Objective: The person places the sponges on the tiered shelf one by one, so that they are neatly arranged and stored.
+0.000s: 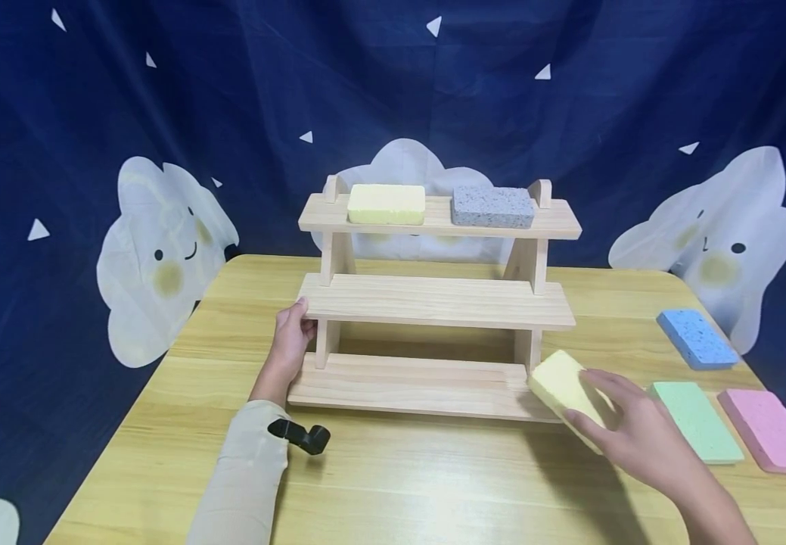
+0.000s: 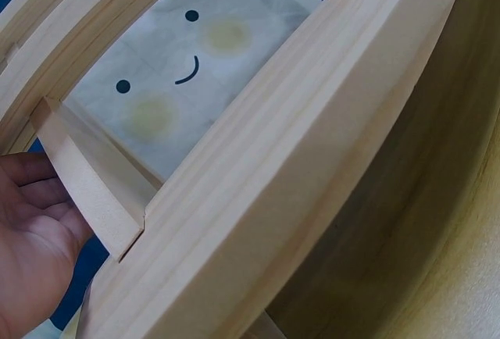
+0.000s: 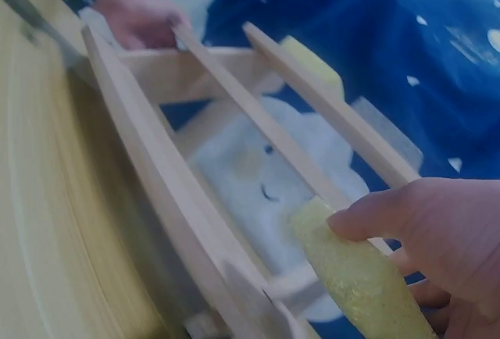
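A three-tier wooden rack (image 1: 433,300) standing at mid-surface, steadied by one of the hands while the other carries a block. The left hand (image 1: 290,341) grips the left end of the middle shelf (image 1: 379,297), thumb at the board and fingers curled behind; this hold probably keeps the light frame from sliding. The right hand (image 1: 644,428) pinches a yellow block (image 1: 563,382), thumb and fingers parted only by the block's own width. The block is held off the surface (image 1: 433,492), tilted, beside the right end of the bottom shelf (image 1: 399,382); whether it touches that board cannot be told. Gripping it at the rear presumably leaves its leading end free of the fingers.

On the top shelf (image 1: 439,208), a second yellow block (image 1: 386,204) lies left of centre and a grey speckled block (image 1: 492,207) toward the right end, a gap between them. Both lie flat on a broad face, apparently for stability on so narrow a board. The middle shelf bears no block.

Along the right edge of the surface lie a blue block (image 1: 697,339), farther back, and, nearer the wearer, a green block (image 1: 697,422) with a pink block (image 1: 772,431) just beside it on the outer side. Their position is likely one of convenience, on the right hand's own side and well apart from the rack.
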Available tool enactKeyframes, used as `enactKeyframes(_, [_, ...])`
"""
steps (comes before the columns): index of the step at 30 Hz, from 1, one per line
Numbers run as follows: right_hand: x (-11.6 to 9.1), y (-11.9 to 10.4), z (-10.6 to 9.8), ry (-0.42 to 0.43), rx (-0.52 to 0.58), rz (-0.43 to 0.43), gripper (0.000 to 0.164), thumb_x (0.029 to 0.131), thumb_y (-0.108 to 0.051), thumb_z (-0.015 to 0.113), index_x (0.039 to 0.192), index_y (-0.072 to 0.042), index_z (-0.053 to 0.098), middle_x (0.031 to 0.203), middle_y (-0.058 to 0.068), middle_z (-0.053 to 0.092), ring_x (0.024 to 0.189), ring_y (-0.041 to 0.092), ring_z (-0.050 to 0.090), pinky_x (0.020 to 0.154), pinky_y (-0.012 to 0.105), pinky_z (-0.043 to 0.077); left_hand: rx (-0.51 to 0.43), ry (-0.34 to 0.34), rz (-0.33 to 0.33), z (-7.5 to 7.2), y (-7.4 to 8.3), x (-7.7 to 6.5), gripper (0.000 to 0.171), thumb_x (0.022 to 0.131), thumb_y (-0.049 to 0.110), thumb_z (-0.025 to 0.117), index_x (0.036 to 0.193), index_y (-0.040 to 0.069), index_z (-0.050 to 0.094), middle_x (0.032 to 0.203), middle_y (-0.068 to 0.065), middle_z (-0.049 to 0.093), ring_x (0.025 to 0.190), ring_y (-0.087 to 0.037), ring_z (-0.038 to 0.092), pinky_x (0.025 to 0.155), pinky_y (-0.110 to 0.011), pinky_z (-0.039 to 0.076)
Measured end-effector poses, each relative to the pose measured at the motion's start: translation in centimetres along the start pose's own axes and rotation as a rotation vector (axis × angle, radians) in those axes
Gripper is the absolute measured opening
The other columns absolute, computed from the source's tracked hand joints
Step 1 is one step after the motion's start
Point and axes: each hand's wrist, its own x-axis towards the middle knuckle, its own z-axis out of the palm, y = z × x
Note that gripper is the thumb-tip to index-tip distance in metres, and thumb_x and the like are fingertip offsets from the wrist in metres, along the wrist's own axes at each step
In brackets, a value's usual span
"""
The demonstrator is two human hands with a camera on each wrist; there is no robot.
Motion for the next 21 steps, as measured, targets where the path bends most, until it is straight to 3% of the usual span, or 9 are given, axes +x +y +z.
enactKeyframes(8, [1.8,-3.3,0.8,-0.079,0.093,-0.125,0.057,0.077,-0.029,0.077,0.123,-0.001,0.059,0.124,0.020,0.058,0.114,0.044,0.052,0.092,0.058,0.039,0.013,-0.004,-0.004,0.0,0.0,0.0,0.052,0.102,0.030,0.024,0.127,-0.009,0.047,0.104,-0.008,0.050,0.094,-0.012,0.052,0.086,-0.025,0.043])
enactKeyframes(15, [3.8,-5.6,2.0,-0.129,0.061,-0.285,0.056,0.076,-0.025,0.076,0.121,0.004,0.060,0.122,0.019,0.059,0.112,0.038,0.056,0.090,0.052,0.045,0.033,-0.007,-0.009,-0.2,-0.1,0.0,0.053,0.102,0.032,0.024,0.127,-0.009,0.047,0.105,-0.009,0.048,0.094,-0.014,0.051,0.087,-0.026,0.042])
enactKeyframes(21, [5.4,-7.3,2.4,-0.174,0.029,-0.369,0.059,0.077,-0.032,0.074,0.125,-0.001,0.058,0.125,0.017,0.058,0.113,0.033,0.057,0.091,0.048,0.047,0.038,-0.001,-0.010,-0.1,-0.1,0.0,0.051,0.103,0.031,0.024,0.124,-0.009,0.048,0.101,-0.007,0.048,0.089,-0.013,0.050,0.083,-0.024,0.042])
